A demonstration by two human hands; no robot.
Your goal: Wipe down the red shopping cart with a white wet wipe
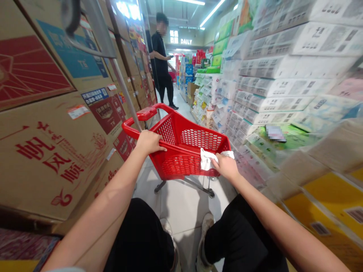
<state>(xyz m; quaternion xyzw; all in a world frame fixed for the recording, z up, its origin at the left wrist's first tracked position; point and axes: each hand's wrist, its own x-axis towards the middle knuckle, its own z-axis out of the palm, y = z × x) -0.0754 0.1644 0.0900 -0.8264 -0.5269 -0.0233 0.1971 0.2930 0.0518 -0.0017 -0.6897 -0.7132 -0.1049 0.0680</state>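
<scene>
A red plastic shopping cart (181, 166) stands sideways in the aisle in front of my knees. Its basket has honeycomb holes in the walls, and nothing shows inside the part I can see. My left hand (150, 143) grips the near rim by the handle end, thumb over the edge. At the opposite end of that rim, my right hand (227, 166) is closed round a white cloth (208, 158), which touches the rim and hangs partly down the outer wall. Part of the cloth is hidden behind my fingers.
Stacked cardboard cartons (42, 151) wall the left side, with a metal pole (124, 87) before them. Packs of tissue paper (272, 87) and yellow packages (326, 204) line the right. A person in black (163, 56) stands further up the aisle, holding a small dark object.
</scene>
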